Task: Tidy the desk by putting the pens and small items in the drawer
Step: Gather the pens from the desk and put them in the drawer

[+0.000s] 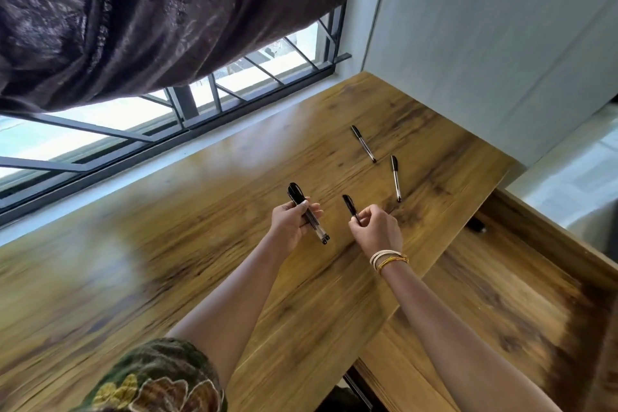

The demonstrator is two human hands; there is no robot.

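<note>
- Gathering pens: left hand (290, 223) at frame centre has its fingers curled round a bundle (307, 213) of what looks like 2 or 3 pens, caps pointing to the upper frame, tips sticking out below the palm.
- Right hand (376, 231), just right of it, pinches 1 pen (350, 207) between thumb and fingertips; other fingers curled in. Pen looks lifted off the desk (167, 261), cap up.
- 2 pens loose on the desk: far pen (363, 143) in upper centre-right, near pen (396, 178) just right and below it. Well apart from both hands, not touching each other.
- Drawer (501, 278) is open at lower right, below the desk edge. 1 dark item (476, 226) sits at its upper end; can't tell what it is.
- Doing it well, my read: pass the right-hand pen into the left bundle, caps aligned, so the right hand is free for the last 2.
- Take the near pen first, then the far one; pinch mid-barrel so they don't roll.
- Risk: bundle grip is loose at the tip end, a pen could slide out. Squeeze before adding more.
- Lower the bundle flat into the drawer, don't drop it.
</note>
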